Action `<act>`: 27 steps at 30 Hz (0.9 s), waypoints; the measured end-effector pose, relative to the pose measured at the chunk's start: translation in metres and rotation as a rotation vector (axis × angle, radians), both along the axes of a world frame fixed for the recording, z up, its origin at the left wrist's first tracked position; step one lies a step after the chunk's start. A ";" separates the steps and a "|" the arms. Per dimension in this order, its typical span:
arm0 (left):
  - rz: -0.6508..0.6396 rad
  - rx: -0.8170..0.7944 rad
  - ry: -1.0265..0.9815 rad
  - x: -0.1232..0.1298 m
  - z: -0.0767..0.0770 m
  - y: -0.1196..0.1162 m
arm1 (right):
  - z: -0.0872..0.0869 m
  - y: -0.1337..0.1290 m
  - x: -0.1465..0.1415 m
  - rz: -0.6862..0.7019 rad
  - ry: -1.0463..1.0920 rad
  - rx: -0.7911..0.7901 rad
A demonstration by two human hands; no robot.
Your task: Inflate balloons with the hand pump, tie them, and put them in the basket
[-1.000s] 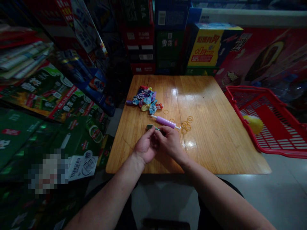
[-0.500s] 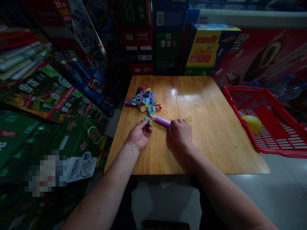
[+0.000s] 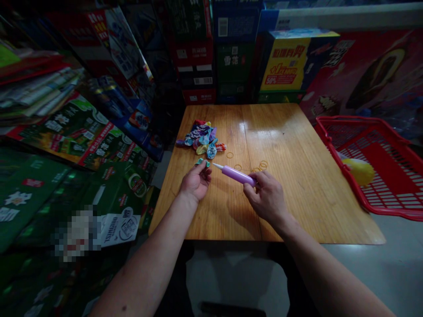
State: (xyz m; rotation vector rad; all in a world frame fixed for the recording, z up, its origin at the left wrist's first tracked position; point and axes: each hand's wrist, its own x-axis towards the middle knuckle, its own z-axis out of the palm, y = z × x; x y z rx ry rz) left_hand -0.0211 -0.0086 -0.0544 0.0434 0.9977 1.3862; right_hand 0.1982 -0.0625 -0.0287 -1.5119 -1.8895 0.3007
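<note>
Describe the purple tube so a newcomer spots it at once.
Start at the wooden table, left of the red basket. Above that table, the right grip holds the purple tube, its white tip pointing toward the teal piece in the left grip. Unlike the thin tan rings and the crumpled multicoloured pile nearby, it is straight, smooth and plain purple.
</note>
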 end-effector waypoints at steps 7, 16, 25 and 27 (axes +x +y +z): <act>-0.009 0.047 0.038 0.011 -0.006 0.000 | 0.000 -0.005 0.002 0.013 0.015 -0.029; -0.036 0.088 0.055 0.017 -0.011 0.000 | -0.002 -0.005 0.004 0.007 0.020 -0.052; -0.067 0.131 0.061 0.022 -0.011 -0.005 | -0.002 -0.007 0.001 -0.001 0.050 -0.107; -0.074 0.128 0.069 0.021 -0.010 -0.005 | -0.001 -0.007 0.000 -0.010 0.064 -0.136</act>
